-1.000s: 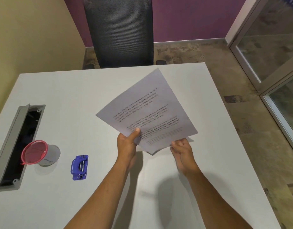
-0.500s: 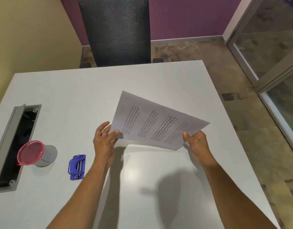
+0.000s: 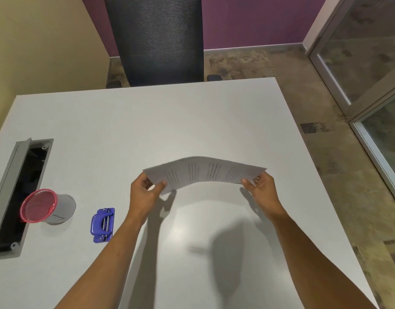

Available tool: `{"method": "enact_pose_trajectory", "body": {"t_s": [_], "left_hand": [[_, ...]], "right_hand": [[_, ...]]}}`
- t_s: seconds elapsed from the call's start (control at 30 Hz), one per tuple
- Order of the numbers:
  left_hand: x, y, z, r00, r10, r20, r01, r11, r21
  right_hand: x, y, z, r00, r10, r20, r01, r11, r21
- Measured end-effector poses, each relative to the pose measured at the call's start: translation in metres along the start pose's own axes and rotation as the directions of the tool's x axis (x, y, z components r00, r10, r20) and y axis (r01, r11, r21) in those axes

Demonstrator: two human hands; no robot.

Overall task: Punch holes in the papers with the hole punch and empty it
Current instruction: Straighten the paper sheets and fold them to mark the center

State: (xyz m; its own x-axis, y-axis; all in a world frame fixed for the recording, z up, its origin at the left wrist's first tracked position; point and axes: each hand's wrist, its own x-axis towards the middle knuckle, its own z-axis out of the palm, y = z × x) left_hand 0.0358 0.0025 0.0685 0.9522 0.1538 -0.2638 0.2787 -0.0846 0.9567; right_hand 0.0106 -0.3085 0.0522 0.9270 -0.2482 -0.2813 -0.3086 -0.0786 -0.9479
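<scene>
Two hands, left hand (image 3: 145, 192) and right hand (image 3: 262, 191), pinched limp, bowing papers (image 3: 203, 172) by opposite ends; hole punch (image 3: 102, 225) lay at eight o'clock.

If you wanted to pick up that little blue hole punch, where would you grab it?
Probably from above, pinching its two long sides. The hole punch lies flat on the table, lever up, with bare tabletop around it; the cup stands apart to its left. Both hands are busy holding the papers.
</scene>
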Motion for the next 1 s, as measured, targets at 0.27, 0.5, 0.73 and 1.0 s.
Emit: {"method": "enact_pose_trajectory", "body": {"t_s": [0.27,0.5,0.73,1.0], "left_hand": [[-0.001,-0.004,0.006,0.999,-0.047,-0.013,0.048,0.998,0.035],[-0.001,-0.001,0.007,0.999,-0.043,-0.015,0.044,0.997,0.056],[-0.004,0.003,0.009,0.998,-0.057,-0.024,0.059,0.993,0.105],[-0.004,0.022,-0.007,0.998,0.047,-0.034,-0.045,0.998,0.055]], "right_hand": [[0.003,0.006,0.003,0.999,-0.039,-0.003,0.039,0.996,-0.083],[0.004,0.008,0.003,1.000,-0.015,-0.026,0.013,0.996,-0.086],[-0.001,-0.001,0.007,0.998,-0.019,-0.057,0.013,0.995,-0.103],[-0.001,-0.048,-0.001,0.992,-0.121,-0.040,0.107,0.960,-0.257]]}}
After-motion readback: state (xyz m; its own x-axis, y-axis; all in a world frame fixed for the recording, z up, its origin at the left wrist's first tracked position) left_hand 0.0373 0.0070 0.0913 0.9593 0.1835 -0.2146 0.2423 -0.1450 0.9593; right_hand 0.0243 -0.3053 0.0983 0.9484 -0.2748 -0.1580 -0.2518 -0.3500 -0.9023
